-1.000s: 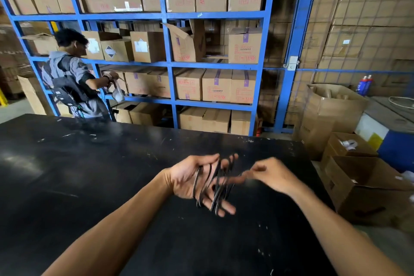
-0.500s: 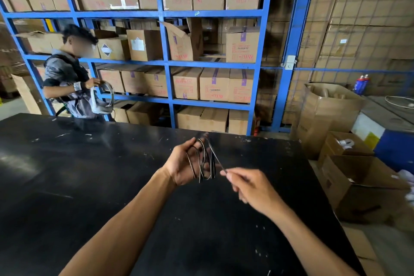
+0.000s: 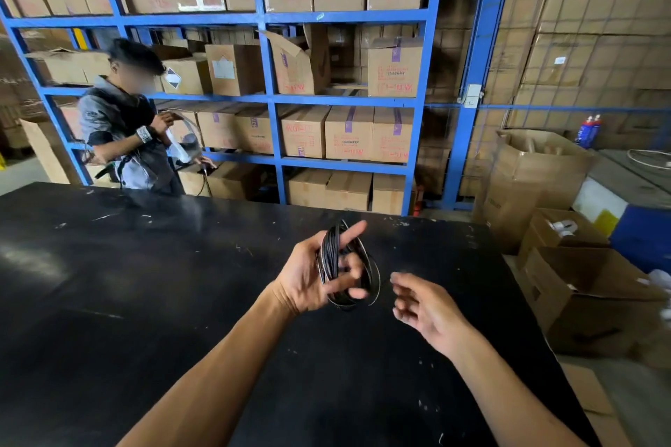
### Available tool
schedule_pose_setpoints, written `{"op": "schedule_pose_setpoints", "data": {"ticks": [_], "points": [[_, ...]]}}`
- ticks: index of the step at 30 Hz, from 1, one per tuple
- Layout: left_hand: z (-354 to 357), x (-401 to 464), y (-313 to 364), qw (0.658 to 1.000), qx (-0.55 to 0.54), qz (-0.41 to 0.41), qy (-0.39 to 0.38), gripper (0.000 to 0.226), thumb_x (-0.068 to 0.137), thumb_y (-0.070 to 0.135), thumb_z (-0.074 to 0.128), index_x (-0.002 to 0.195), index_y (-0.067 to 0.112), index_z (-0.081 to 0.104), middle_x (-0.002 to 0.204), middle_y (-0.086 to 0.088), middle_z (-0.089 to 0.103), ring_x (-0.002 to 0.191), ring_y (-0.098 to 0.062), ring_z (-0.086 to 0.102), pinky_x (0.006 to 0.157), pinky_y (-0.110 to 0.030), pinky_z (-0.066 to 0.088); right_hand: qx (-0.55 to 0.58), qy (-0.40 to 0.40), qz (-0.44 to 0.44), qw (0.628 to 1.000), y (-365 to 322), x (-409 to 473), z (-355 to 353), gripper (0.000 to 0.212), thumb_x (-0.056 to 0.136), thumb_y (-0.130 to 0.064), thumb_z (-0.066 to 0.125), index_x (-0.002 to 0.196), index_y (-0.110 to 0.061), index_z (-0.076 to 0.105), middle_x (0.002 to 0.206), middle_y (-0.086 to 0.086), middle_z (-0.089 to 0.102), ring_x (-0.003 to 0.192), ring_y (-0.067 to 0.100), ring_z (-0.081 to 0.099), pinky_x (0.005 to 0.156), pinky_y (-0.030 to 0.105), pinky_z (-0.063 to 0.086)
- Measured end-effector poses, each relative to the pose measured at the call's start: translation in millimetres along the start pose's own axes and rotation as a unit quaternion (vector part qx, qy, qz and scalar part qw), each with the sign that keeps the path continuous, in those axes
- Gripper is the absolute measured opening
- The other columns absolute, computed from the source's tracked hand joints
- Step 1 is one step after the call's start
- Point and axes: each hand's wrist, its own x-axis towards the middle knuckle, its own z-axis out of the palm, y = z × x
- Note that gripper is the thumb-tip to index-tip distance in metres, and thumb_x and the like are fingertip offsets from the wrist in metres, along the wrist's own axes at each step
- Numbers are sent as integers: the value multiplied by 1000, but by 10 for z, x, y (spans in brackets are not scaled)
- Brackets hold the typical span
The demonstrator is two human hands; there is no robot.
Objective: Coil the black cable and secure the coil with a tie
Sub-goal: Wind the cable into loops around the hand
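The black cable (image 3: 332,258) is wound in several loops around the fingers of my left hand (image 3: 308,274), held above the black table (image 3: 145,301). One loop hangs loose on the right side of the coil. My right hand (image 3: 425,308) is a short way to the right of the coil, fingers apart and blurred; a thin dark strand seems to run from its fingertips toward the coil, but I cannot tell whether it grips it. No tie is visible.
A person (image 3: 127,127) stands beyond the table's far left edge, handling a clear bag. Blue shelving (image 3: 268,98) full of cardboard boxes fills the back. Open cardboard boxes (image 3: 581,298) sit on the floor right of the table.
My left hand has turned and spread, with the loops bunched tighter around its fingers. My right hand let go of its pinch and moved right and down, away from the coil.
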Motion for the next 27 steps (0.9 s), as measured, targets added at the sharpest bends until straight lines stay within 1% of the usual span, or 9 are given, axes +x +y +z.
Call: {"op": "schedule_pose_setpoints", "data": {"ticks": [2, 5, 8, 12, 14, 16, 21, 24, 27], "points": [[-24, 45, -74, 997, 17, 39, 62, 55, 99, 36, 27, 104, 9, 74, 46, -12, 49, 25, -13, 30, 40, -20, 37, 66, -3, 8, 998, -27, -27, 87, 8, 92, -17, 71, 96, -11, 67, 85, 7, 69, 69, 18, 62, 68, 32, 53], [-73, 105, -199, 990, 19, 87, 110, 53, 97, 34, 34, 64, 3, 62, 35, -5, 34, 25, -11, 19, 34, -15, 21, 116, 10, -31, 993, 9, -83, 248, 9, 99, -20, 64, 105, -14, 65, 96, 10, 76, 85, 22, 71, 76, 34, 56], [-127, 152, -298, 989, -23, 89, 115, 68, 100, 51, 34, 50, 7, 46, 32, -4, 31, 27, -13, 11, 35, -19, 12, -23, 64, -127, 990, 115, -129, 394, 23, 105, -33, 51, 120, -27, 68, 107, 8, 75, 98, 21, 72, 89, 41, 59], [-121, 160, -404, 989, -50, 76, 118, 79, 92, 70, 39, 39, 10, 37, 30, -4, 31, 28, -13, 8, 35, -21, 10, -181, 48, -186, 965, 232, -126, 527, 53, 98, -68, 32, 140, -45, 54, 145, -15, 55, 135, 8, 51, 116, 44, 40], [-99, 146, -427, 992, -65, 67, 86, 84, 90, 74, 38, 36, 9, 36, 28, -4, 31, 27, -13, 9, 37, -21, 9, -213, 30, -185, 959, 271, -115, 571, 62, 95, -72, 27, 147, -44, 46, 148, -16, 53, 135, 6, 50, 117, 43, 38], [-86, 126, -423, 994, -73, 51, 59, 88, 88, 77, 37, 33, 8, 36, 27, -4, 32, 26, -13, 10, 38, -21, 8, -225, 33, -205, 952, 291, -133, 587, 52, 103, -59, 28, 148, -39, 46, 145, -14, 56, 130, 4, 53, 116, 39, 41], [-143, 93, -393, 996, -71, 39, 30, 89, 81, 83, 40, 35, 7, 30, 30, -6, 32, 27, -14, 10, 37, -23, 10, -235, 95, -254, 933, 276, -178, 606, 36, 108, -39, 38, 132, -33, 63, 122, -13, 70, 116, 4, 64, 103, 32, 52], [-145, 125, -396, 994, -52, 67, 73, 86, 82, 83, 39, 40, 9, 25, 32, -7, 32, 30, -16, 5, 36, -23, 11, -238, 122, -282, 921, 251, -212, 638, 33, 108, -35, 41, 127, -31, 67, 112, -12, 73, 107, 3, 67, 94, 28, 55], [-122, 188, -416, 977, 20, 93, 191, 79, 88, 76, 38, 45, 10, 28, 35, -6, 28, 31, -16, 7, 35, -24, 17, -238, 146, -286, 917, 242, -188, 645, 32, 107, -34, 43, 125, -27, 69, 112, -10, 75, 106, 5, 68, 94, 29, 55]]}}
